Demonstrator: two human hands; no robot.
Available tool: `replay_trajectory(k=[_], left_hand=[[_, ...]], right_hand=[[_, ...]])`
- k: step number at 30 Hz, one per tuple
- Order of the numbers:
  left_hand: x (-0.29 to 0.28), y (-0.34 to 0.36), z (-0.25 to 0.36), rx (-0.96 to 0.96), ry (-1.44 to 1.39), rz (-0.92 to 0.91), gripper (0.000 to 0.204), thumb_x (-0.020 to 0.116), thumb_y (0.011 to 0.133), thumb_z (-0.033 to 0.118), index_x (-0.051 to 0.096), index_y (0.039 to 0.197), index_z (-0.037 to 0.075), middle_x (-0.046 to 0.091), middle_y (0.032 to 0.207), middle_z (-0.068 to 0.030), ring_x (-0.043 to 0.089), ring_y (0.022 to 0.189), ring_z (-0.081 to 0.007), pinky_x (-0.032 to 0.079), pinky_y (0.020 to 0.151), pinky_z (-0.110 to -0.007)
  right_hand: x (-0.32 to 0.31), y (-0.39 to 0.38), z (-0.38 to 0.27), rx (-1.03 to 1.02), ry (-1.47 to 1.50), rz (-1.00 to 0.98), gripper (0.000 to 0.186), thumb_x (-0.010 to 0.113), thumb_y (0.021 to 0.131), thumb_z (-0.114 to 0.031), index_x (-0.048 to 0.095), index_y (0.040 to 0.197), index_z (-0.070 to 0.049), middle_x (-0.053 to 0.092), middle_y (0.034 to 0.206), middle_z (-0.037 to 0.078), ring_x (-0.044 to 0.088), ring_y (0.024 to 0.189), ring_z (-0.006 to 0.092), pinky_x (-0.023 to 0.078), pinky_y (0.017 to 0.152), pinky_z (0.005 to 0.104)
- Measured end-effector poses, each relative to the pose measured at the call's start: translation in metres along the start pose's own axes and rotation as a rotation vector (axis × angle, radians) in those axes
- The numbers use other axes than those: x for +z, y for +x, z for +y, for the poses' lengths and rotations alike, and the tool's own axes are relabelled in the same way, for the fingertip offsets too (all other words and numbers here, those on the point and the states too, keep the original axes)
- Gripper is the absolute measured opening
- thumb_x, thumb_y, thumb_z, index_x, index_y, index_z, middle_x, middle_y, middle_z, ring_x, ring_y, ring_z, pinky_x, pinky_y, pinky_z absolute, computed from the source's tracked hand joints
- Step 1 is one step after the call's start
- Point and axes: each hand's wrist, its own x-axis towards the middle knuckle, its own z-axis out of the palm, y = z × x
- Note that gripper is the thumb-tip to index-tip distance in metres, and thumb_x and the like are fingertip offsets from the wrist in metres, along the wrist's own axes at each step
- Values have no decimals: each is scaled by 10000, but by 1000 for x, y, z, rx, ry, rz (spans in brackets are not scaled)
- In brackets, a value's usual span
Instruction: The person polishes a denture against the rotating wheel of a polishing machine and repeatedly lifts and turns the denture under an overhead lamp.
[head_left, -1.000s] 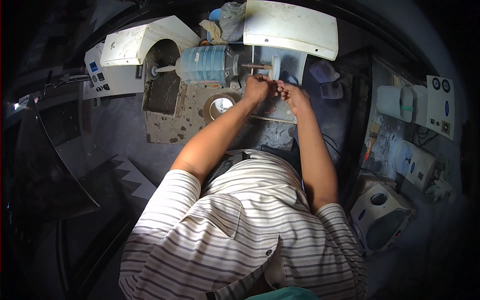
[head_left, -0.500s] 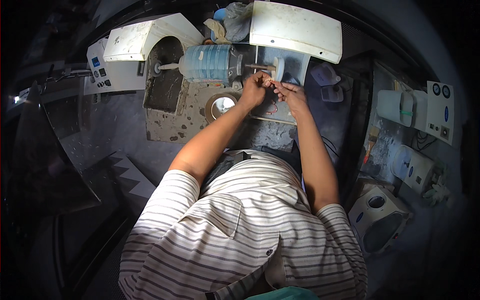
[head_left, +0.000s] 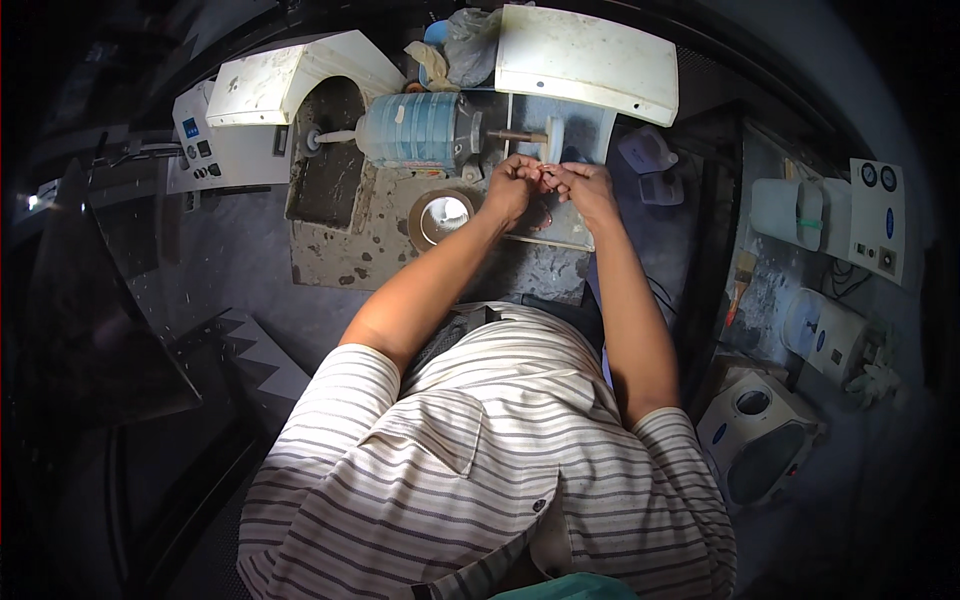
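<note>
My left hand (head_left: pixel 512 185) and my right hand (head_left: pixel 585 187) meet over the bench, pinching a small pinkish piece (head_left: pixel 545 178) between their fingertips. They hold it just below the white wheel (head_left: pixel 553 138) on the right shaft of a blue bench motor (head_left: pixel 415 128). The piece is mostly hidden by my fingers. A second shaft with a small tip (head_left: pixel 318 139) sticks out of the motor's left side.
White hoods sit over each end of the motor, left (head_left: pixel 290 80) and right (head_left: pixel 590 60). A round metal bowl (head_left: pixel 440 217) lies left of my left wrist. A control box (head_left: pixel 215 150) stands far left. White machines (head_left: pixel 760 445) and containers (head_left: pixel 800 212) fill the right side.
Both hands stay together at the right wheel with the small piece, shifting only slightly; my head has moved a little.
</note>
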Motion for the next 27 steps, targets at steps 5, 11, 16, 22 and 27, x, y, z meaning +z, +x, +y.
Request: replay_trajectory(k=[5, 11, 16, 22, 27], left_hand=[[1, 5, -3, -2, 81, -10, 63, 528, 887, -18, 544, 947, -7, 636, 798, -85, 602, 701, -142, 505, 663, -260], [0, 7, 2, 22, 127, -58, 53, 535, 870, -33, 555, 914, -11, 628, 779, -73, 596, 650, -143, 511, 634, -263], [-26, -1, 16, 26, 115, -16, 76, 537, 874, -30, 554, 944, -7, 623, 794, -59, 605, 717, -125, 497, 663, -243], [-52, -92, 107, 447, 283, -90, 103, 533, 868, -47, 543, 966, -16, 612, 896, -61, 580, 841, -103, 443, 747, -219], [-56, -166, 162, 494, 241, -25, 146, 531, 874, -43, 539, 1019, -22, 612, 954, -72, 587, 903, -123, 449, 809, -248]], right_hand=[[-4, 6, 3, 18, -2, 14, 191, 631, 836, -82, 654, 964, 59, 663, 750, 59, 552, 585, 82, 435, 500, 213], [-5, -1, -3, 40, -14, 54, 178, 619, 835, -59, 657, 975, 44, 662, 763, 47, 546, 583, 68, 448, 498, 204], [23, -3, -4, 61, 63, -43, 168, 618, 848, -93, 648, 957, 32, 673, 801, 65, 553, 597, 74, 456, 514, 205], [36, -44, -16, -40, -122, -326, 293, 645, 834, -146, 607, 1064, 31, 660, 866, 56, 547, 664, 74, 459, 514, 214], [74, -33, -9, -26, -566, -265, 336, 674, 817, -224, 625, 1099, -50, 658, 858, 30, 569, 671, 92, 488, 525, 246]])
